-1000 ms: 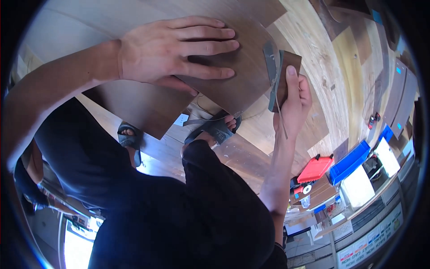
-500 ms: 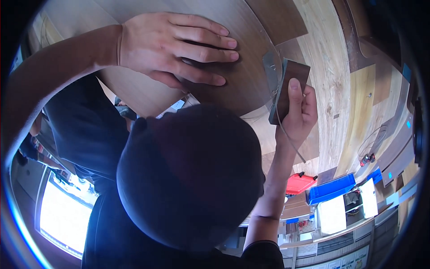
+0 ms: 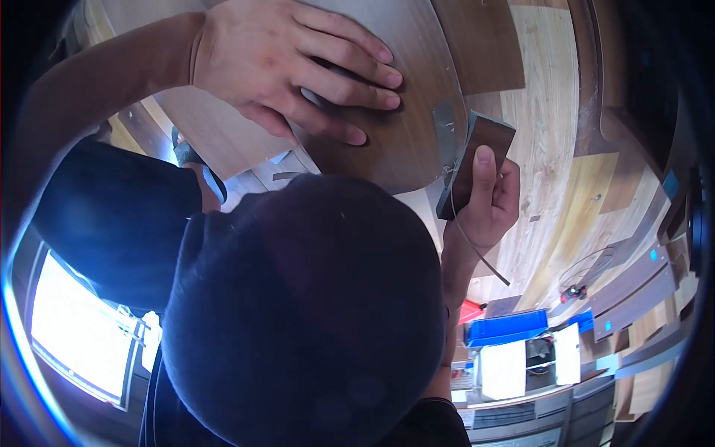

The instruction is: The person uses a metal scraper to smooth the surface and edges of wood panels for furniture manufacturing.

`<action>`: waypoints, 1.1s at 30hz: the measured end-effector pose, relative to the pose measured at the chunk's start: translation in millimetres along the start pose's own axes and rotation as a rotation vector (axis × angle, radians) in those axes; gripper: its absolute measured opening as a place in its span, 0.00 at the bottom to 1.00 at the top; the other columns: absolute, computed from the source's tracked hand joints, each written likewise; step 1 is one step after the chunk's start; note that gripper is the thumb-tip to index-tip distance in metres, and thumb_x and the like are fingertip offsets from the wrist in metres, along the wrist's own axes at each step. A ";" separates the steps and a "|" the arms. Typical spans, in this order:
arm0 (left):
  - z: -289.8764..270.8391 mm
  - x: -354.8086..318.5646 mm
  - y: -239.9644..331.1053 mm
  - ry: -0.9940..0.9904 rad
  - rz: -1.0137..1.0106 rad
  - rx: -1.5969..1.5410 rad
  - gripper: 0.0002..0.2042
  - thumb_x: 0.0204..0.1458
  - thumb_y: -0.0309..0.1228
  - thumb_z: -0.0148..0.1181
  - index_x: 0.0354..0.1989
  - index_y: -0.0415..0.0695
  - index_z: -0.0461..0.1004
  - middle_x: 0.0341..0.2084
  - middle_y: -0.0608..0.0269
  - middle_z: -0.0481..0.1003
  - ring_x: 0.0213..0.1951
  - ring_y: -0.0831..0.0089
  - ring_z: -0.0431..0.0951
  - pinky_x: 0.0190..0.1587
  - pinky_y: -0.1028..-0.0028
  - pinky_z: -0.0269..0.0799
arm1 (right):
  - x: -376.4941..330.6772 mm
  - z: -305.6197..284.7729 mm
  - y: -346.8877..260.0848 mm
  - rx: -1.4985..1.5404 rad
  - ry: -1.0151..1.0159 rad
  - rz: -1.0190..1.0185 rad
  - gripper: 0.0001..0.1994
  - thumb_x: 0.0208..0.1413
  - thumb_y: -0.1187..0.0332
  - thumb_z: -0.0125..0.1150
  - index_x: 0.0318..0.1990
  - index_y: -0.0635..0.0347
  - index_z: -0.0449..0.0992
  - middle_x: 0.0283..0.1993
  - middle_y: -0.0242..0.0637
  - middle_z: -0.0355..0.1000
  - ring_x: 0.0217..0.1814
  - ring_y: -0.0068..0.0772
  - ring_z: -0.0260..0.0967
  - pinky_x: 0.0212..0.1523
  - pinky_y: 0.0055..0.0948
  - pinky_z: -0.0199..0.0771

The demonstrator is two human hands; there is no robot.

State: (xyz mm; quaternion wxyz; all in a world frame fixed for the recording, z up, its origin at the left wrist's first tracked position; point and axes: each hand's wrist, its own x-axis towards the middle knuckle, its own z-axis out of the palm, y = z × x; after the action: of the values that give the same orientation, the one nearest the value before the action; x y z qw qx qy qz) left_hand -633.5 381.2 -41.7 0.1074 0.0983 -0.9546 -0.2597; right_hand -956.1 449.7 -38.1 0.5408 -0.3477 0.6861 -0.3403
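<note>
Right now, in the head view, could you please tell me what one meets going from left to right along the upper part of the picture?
Left hand pressed flat on the dark round panel → grey strip at the panel's edge → sanding block held in the right hand → light plank floor.

Woodworking shop, seen from above.

Marked as such by a curved dark-veneer wooden panel [image 3: 417, 112] with a loose strip of edge banding [image 3: 445, 134] at its rim, offcuts of dark board [image 3: 480, 45] scattered over a pale plank floor [image 3: 551, 141], more cut boards [image 3: 633, 279] stacked at the right, a blue crate [image 3: 506, 328] and a small red tool [image 3: 572, 293] with its cable lying on the floor, bright window [image 3: 82, 335] at lower left.
</note>
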 end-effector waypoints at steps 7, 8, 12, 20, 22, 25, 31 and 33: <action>-5.9 -2.3 -0.4 0.039 -0.001 -0.023 0.23 0.57 0.51 0.60 0.58 0.55 0.78 0.65 0.55 0.71 0.68 0.58 0.69 0.74 0.56 0.62 | 13.4 10.2 -17.4 -0.054 -0.096 -0.026 0.08 0.67 0.66 0.65 0.39 0.60 0.78 0.33 0.27 0.76 0.31 0.11 0.66 0.33 0.13 0.65; -8.9 -3.4 -1.1 0.040 0.004 -0.019 0.23 0.58 0.51 0.59 0.58 0.55 0.78 0.65 0.55 0.71 0.68 0.57 0.70 0.74 0.56 0.62 | 12.8 9.9 -17.5 -0.086 -0.112 -0.009 0.08 0.67 0.66 0.65 0.39 0.60 0.78 0.33 0.26 0.76 0.31 0.10 0.66 0.33 0.13 0.64; -33.4 -12.3 7.4 0.007 0.029 0.002 0.23 0.59 0.52 0.57 0.58 0.54 0.79 0.63 0.53 0.73 0.67 0.56 0.71 0.73 0.55 0.63 | 12.2 9.2 -15.9 -0.100 -0.155 0.043 0.08 0.68 0.65 0.64 0.40 0.60 0.78 0.32 0.24 0.76 0.30 0.07 0.64 0.31 0.12 0.62; -39.0 -0.7 -4.1 1.323 -1.719 0.177 0.47 0.53 0.54 0.71 0.74 0.40 0.57 0.72 0.28 0.52 0.73 0.41 0.57 0.72 0.54 0.58 | 8.2 8.1 -20.3 -0.063 -0.141 0.065 0.08 0.69 0.65 0.63 0.42 0.61 0.78 0.33 0.26 0.78 0.32 0.10 0.69 0.34 0.14 0.67; -30.8 2.3 -19.3 1.153 -1.827 0.356 0.48 0.51 0.58 0.71 0.73 0.40 0.60 0.72 0.26 0.50 0.73 0.40 0.55 0.73 0.52 0.56 | 14.4 2.1 -14.2 0.005 -0.043 0.061 0.09 0.69 0.64 0.63 0.42 0.61 0.78 0.36 0.27 0.79 0.35 0.12 0.72 0.37 0.16 0.71; -8.0 -13.4 -39.7 1.051 -1.822 0.443 0.40 0.54 0.64 0.63 0.72 0.56 0.66 0.77 0.52 0.52 0.76 0.42 0.51 0.75 0.51 0.53 | 31.6 -8.3 -25.9 0.028 -0.072 0.117 0.08 0.69 0.64 0.63 0.42 0.59 0.78 0.37 0.28 0.79 0.36 0.14 0.73 0.39 0.17 0.73; -31.6 22.8 -39.3 1.168 -1.818 0.357 0.46 0.49 0.58 0.72 0.71 0.41 0.65 0.71 0.23 0.50 0.74 0.38 0.53 0.74 0.52 0.52 | 57.1 -27.4 -33.7 0.118 -0.154 0.140 0.08 0.69 0.63 0.63 0.39 0.57 0.77 0.36 0.28 0.79 0.34 0.14 0.73 0.36 0.18 0.74; -31.3 19.0 -41.3 1.181 -1.817 0.364 0.46 0.48 0.59 0.72 0.71 0.42 0.65 0.71 0.23 0.50 0.74 0.37 0.53 0.74 0.52 0.53 | 56.1 -29.8 -32.8 0.099 -0.159 0.143 0.08 0.69 0.63 0.63 0.38 0.56 0.76 0.36 0.27 0.79 0.34 0.14 0.73 0.36 0.17 0.74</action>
State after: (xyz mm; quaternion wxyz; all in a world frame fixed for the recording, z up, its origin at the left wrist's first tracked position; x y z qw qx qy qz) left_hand -638.2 326.8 -33.7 0.3000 0.8880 -0.3485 -0.0094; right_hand -991.4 387.7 -33.4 0.6331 -0.2967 0.6463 -0.3057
